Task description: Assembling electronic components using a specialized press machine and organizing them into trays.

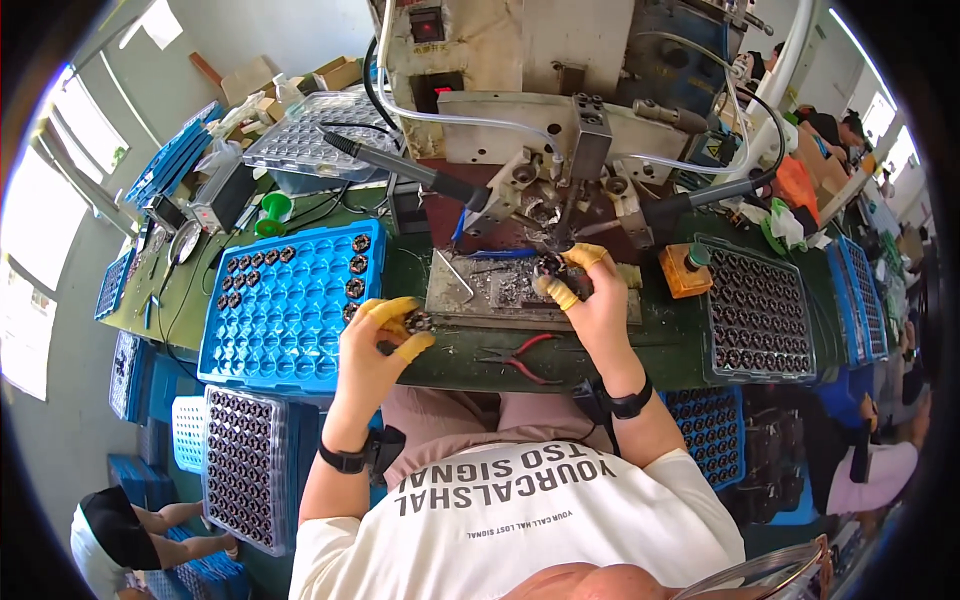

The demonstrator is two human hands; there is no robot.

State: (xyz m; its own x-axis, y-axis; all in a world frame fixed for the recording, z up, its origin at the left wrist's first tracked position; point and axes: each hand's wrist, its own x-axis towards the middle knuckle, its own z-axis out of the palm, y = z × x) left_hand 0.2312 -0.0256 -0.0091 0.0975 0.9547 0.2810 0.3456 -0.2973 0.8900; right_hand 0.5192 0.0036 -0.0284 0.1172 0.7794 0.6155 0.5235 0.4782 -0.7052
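My left hand (368,345), with yellow finger cots on its fingertips, is closed on a small round stator (418,321) beside the right edge of a blue tray (292,374). My right hand (600,295), also in yellow finger cots, pinches another dark stator (548,266) just below the machine's tooling (560,212). That stator is partly hidden by the fingers. Under it lies a metal base plate (480,302) strewn with metal scraps. The blue tray holds several stators in its upper rows and right column; many of its pockets are vacant.
Red-handled pliers (522,358) lie at the bench's front edge, near a hex key (455,276). An orange bottle (686,270) stands right of my right hand, before a full stator tray (758,312). Another full tray (243,470) sits low left. Other people are in the background.
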